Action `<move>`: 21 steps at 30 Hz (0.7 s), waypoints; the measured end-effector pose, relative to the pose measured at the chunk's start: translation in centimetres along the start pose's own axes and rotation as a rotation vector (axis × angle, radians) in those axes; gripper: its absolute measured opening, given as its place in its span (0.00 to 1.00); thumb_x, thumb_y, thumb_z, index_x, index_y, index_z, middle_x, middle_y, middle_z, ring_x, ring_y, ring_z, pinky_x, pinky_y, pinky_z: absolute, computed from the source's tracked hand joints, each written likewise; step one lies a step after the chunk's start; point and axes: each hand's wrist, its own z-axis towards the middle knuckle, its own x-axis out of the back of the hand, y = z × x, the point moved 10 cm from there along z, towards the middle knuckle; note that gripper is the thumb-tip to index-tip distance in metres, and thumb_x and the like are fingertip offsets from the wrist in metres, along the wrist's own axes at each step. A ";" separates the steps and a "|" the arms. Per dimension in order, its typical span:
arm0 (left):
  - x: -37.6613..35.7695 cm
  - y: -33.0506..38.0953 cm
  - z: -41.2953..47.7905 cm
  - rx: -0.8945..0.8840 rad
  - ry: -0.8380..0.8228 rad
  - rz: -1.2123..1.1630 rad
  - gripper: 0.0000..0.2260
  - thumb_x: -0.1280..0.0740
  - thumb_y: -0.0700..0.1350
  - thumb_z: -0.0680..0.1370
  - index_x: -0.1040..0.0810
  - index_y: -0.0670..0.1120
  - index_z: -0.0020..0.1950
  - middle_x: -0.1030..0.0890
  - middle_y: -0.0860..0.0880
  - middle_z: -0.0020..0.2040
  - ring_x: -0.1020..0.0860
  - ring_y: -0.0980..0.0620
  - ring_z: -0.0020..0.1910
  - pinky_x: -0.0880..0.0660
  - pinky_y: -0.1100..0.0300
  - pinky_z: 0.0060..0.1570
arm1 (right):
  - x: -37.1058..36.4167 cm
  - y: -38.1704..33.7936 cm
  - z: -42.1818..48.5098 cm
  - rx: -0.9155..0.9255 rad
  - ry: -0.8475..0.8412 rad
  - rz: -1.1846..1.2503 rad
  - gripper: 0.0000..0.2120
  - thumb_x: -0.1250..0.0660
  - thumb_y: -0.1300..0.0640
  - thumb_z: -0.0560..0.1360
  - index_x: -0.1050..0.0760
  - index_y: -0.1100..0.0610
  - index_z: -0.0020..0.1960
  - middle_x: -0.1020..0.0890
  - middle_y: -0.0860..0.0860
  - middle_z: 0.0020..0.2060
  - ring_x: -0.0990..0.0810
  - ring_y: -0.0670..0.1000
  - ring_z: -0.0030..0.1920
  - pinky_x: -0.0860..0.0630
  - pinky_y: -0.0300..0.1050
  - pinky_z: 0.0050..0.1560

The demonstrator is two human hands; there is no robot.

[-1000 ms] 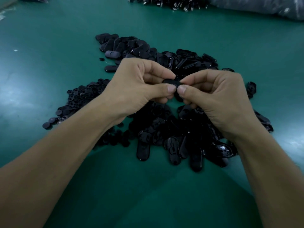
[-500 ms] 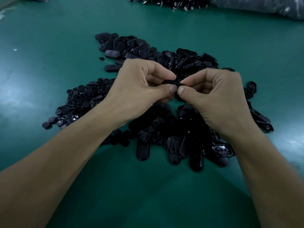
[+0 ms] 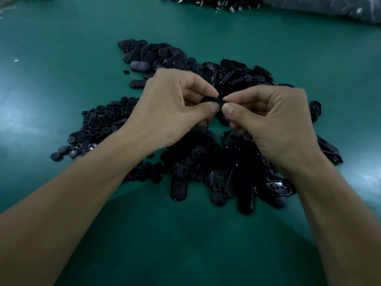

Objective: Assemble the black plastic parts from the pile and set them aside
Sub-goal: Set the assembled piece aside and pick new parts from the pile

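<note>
Currently pinched from both ends: one small black part [image 3: 213, 99], with thumb and forefinger of the left hand [image 3: 173, 112] on its left end and thumb and forefinger of the right hand [image 3: 272, 122] on its right end, both grips narrow and closed on the part. Held in the air above the pile [image 3: 206, 162] of glossy oval shells, clear of the green table [image 3: 61, 58]. Judged light, rigid and thin-walled, with a smooth finish prone to slipping under dry skin. Take hold by the rounded ends or the long edges, not across the flat middle; press squarely to seat, without twisting, to avoid stressing the thin plastic. Mating state inside the pinch: not discernible. Left of the pile: small round pieces [image 3: 99, 124]. Beyond the hands: matte oval units [image 3: 148, 54], possibly finished and set aside
</note>
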 end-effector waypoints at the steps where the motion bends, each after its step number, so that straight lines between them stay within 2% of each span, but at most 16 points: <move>1: 0.1 0.0 0.1 -0.003 0.008 -0.007 0.05 0.24 0.40 0.75 0.17 0.46 0.48 0.14 0.49 0.38 0.15 0.53 0.35 0.18 0.61 0.40 | 0.0 0.0 0.0 0.002 0.007 0.005 0.07 0.25 0.61 0.74 0.18 0.48 0.44 0.15 0.44 0.34 0.16 0.44 0.33 0.23 0.32 0.35; 4: 0.8 -0.8 0.3 0.034 0.045 -0.084 0.05 0.23 0.39 0.74 0.16 0.47 0.47 0.14 0.48 0.38 0.14 0.50 0.37 0.17 0.60 0.41 | -0.1 0.4 0.1 -0.006 0.026 -0.033 0.06 0.28 0.60 0.77 0.17 0.49 0.48 0.15 0.43 0.34 0.16 0.43 0.35 0.24 0.31 0.35; 7: 2.2 -1.8 0.6 0.072 0.144 -0.131 0.06 0.22 0.38 0.72 0.16 0.47 0.45 0.14 0.49 0.36 0.14 0.50 0.36 0.18 0.61 0.40 | 0.8 0.7 0.0 0.002 0.109 -0.198 0.06 0.30 0.59 0.78 0.17 0.49 0.51 0.16 0.40 0.36 0.17 0.41 0.38 0.23 0.32 0.40; 11: 5.1 -2.9 1.5 0.101 0.317 -0.174 0.06 0.22 0.38 0.72 0.15 0.46 0.45 0.16 0.49 0.35 0.14 0.48 0.38 0.18 0.58 0.43 | 2.2 0.8 -0.2 0.019 0.207 -0.414 0.08 0.33 0.60 0.79 0.17 0.54 0.54 0.20 0.38 0.38 0.21 0.37 0.37 0.28 0.24 0.38; 14: 6.4 -3.5 2.4 0.129 0.396 -0.239 0.06 0.24 0.36 0.73 0.17 0.44 0.46 0.16 0.47 0.36 0.14 0.48 0.39 0.18 0.60 0.42 | 2.1 1.3 -0.1 -0.001 0.173 -0.545 0.08 0.35 0.59 0.80 0.17 0.54 0.55 0.18 0.44 0.41 0.23 0.38 0.35 0.30 0.23 0.37; 17: 7.5 -4.4 3.3 0.172 0.472 -0.256 0.06 0.25 0.34 0.73 0.18 0.43 0.46 0.16 0.44 0.39 0.14 0.48 0.39 0.18 0.60 0.43 | 1.6 1.5 -0.1 -0.020 0.102 -0.579 0.06 0.33 0.56 0.79 0.17 0.53 0.52 0.21 0.40 0.37 0.23 0.36 0.41 0.31 0.21 0.39; 19: 8.4 -5.2 4.1 0.204 0.520 -0.233 0.06 0.25 0.34 0.73 0.19 0.43 0.45 0.16 0.45 0.37 0.14 0.49 0.38 0.18 0.60 0.42 | 1.3 1.7 -0.2 -0.046 0.058 -0.580 0.04 0.30 0.51 0.77 0.17 0.50 0.47 0.21 0.41 0.33 0.23 0.38 0.40 0.30 0.25 0.36; 21: 9.1 -5.9 5.0 0.235 0.547 -0.222 0.06 0.25 0.34 0.73 0.20 0.43 0.44 0.17 0.47 0.35 0.15 0.49 0.37 0.18 0.60 0.41 | 1.1 2.1 -0.3 -0.075 0.016 -0.569 0.07 0.29 0.44 0.75 0.19 0.47 0.44 0.22 0.43 0.31 0.22 0.41 0.35 0.29 0.32 0.33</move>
